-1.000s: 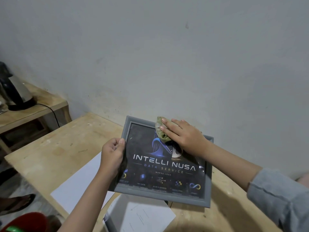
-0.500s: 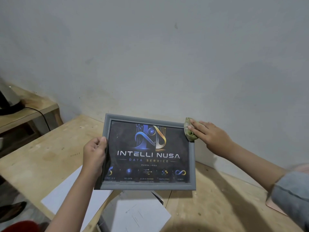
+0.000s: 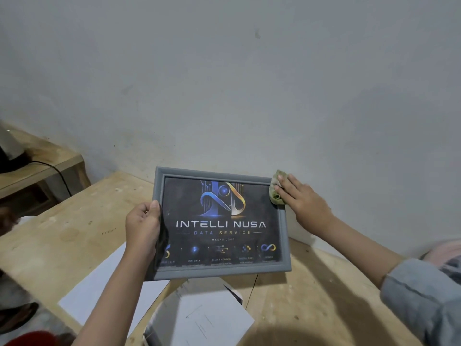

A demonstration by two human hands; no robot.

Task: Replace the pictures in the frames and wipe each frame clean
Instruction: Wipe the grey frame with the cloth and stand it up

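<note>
Grey moulding frames the picture frame (image 3: 219, 269) that you hold up tilted above the pale wooden desk (image 3: 62, 231), its face toward you. Behind the glass sits a dark poster (image 3: 222, 226) with a blue and gold logo and the words INTELLI NUSA DATA SERVICE. Your left hand (image 3: 143, 227) holds the frame's left edge, thumb lying on the front over the glass and the other fingers curled behind, so that grip is closed on the frame. Your right hand (image 3: 303, 201) lies with straight fingers on a crumpled greenish cloth (image 3: 275, 189), pressing it against the frame's upper right corner; that grip is flat and spread, not curled round the cloth. A blue-grey sleeve (image 3: 421, 303) covers your right forearm near the lower right edge.

Under the frame, on the desk, lie a white sheet of paper (image 3: 99, 290) to the left and a second sheet with faint lines (image 3: 207, 318) nearer you. A plain grey wall (image 3: 224, 83) rises behind the desk. At far left stands a lower wooden shelf (image 3: 42, 168) with a black cable (image 3: 57, 171) running over its edge.
</note>
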